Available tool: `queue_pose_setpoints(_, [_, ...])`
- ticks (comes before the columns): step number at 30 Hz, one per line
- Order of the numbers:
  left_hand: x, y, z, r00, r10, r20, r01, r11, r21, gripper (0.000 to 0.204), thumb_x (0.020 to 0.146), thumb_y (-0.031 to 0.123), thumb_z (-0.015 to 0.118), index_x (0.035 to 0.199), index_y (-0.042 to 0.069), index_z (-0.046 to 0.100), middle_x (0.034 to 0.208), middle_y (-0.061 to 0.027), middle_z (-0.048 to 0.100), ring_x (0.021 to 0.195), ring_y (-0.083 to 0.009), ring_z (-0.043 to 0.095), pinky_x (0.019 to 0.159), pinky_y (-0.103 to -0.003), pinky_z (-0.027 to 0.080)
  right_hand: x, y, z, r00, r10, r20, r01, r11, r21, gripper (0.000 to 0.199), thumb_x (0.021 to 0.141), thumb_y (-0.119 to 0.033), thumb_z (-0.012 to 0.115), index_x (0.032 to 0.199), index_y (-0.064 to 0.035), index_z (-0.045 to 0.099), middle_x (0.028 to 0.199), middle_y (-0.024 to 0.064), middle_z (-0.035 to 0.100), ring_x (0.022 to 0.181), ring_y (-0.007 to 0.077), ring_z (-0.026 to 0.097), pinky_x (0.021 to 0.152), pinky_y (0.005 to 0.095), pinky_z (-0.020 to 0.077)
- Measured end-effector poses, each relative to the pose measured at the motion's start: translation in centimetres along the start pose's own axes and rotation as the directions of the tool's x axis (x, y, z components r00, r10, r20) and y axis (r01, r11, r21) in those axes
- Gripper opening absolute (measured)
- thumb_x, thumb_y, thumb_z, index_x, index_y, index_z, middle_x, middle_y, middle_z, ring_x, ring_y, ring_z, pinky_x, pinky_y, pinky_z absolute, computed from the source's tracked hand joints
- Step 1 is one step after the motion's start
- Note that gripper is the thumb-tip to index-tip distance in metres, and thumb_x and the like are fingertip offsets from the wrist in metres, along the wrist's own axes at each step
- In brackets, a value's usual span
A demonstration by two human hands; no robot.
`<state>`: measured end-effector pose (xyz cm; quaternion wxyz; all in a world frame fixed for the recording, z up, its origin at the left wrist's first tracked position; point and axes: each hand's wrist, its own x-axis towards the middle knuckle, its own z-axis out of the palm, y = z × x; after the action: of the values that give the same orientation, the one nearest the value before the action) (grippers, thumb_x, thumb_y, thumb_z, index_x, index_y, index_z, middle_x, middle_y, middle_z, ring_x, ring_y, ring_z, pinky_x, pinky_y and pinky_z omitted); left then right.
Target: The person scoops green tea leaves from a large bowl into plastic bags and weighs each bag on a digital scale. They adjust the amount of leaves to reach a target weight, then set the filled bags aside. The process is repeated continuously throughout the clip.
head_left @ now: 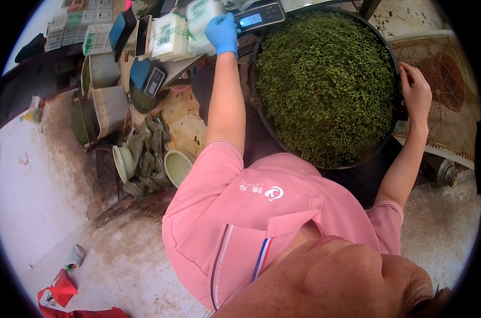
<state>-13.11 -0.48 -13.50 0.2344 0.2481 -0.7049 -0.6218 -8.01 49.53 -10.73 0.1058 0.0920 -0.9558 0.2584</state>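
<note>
My left hand (222,34), in a blue glove, is closed beside a digital scale (259,17) with a lit display. Its fingertips are turned away, so what they hold, if anything, is hidden. Stacked white packs with green print (169,36) lie just left of the glove. A large dark round tub (394,69), heaped with small green berry-like pieces (325,87), rests in front of my body. My bare right hand (416,90) grips the tub's right rim, fingers curled over its edge.
A woven mesh tray (436,127) stands right of the tub. Left of the packs lie phones and a second scale (154,82). Whitish bins (109,108), pale basins (178,167) and crumpled dark sacking (148,153) are lower left. A red bag (63,289) lies on the floor.
</note>
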Motion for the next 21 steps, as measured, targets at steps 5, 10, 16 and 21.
queue_pose_setpoints(5, [-5.9,2.4,-0.4,0.986,-0.004,0.165,0.003,1.000,0.006,0.019,0.092,0.015,0.073,0.099,-0.002,0.066,0.072,-0.0049,0.066,0.055,-0.0123,0.061,0.050,-0.026,0.049,0.0,-0.1,0.0,1.000,-0.002,0.005,0.002,1.000,0.000,0.022,0.100,-0.019,0.064,0.116,-0.0058,0.072,0.105,0.0071,0.074,0.084,0.0206,0.071,0.077,0.0316,0.0553])
queue_pose_setpoints(10, [-8.2,2.6,-1.3,0.969,0.059,0.238,-0.053,0.998,-0.034,0.018,0.094,0.013,0.071,0.104,-0.001,0.066,0.079,-0.0055,0.068,0.063,-0.0121,0.065,0.056,-0.025,0.051,-0.2,-0.1,-0.2,0.999,0.031,0.026,-0.031,0.999,-0.007,0.022,0.100,-0.018,0.064,0.116,-0.0055,0.072,0.106,0.0074,0.074,0.086,0.0207,0.071,0.077,0.0319,0.0552])
queue_pose_setpoints(16, [-3.7,1.7,-2.8,0.910,0.365,0.196,-0.409,0.864,0.292,0.031,0.091,0.014,0.075,0.118,0.003,0.068,0.096,-0.0062,0.069,0.080,-0.0138,0.067,0.070,-0.028,0.054,-0.1,-0.2,-0.2,1.000,0.003,0.020,-0.003,1.000,-0.016,0.022,0.100,-0.017,0.064,0.116,-0.0048,0.072,0.104,0.0083,0.073,0.084,0.0207,0.070,0.076,0.0314,0.0547])
queue_pose_setpoints(21, [-0.8,0.1,-2.7,0.793,0.533,0.295,-0.609,0.717,0.340,0.038,0.088,0.016,0.077,0.124,0.009,0.068,0.118,-0.0071,0.063,0.086,-0.0140,0.066,0.077,-0.029,0.054,-0.2,-0.2,-0.2,1.000,0.003,0.008,-0.003,1.000,0.009,0.021,0.100,-0.017,0.064,0.115,-0.0043,0.072,0.103,0.0085,0.073,0.082,0.0198,0.070,0.075,0.0306,0.0544])
